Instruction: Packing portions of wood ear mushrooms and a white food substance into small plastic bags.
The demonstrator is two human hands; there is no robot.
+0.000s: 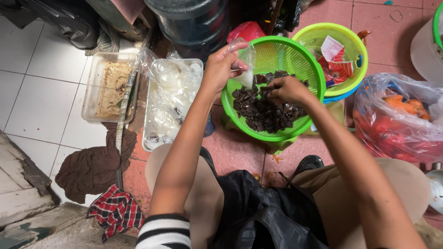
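Dark pieces (265, 113) under right hand (287, 89), bag (245, 69) in left hand (222, 66).

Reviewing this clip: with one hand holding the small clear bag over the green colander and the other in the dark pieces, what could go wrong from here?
1. The left hand pinches the small clear bag only at its top edge; it could slip or sag shut, spilling its contents.
2. The right hand picks dark pieces beside the bag; pieces missing its mouth might drop back or onto the floor.
3. The green colander sits tilted on things beneath it, so pressing down may tip it.
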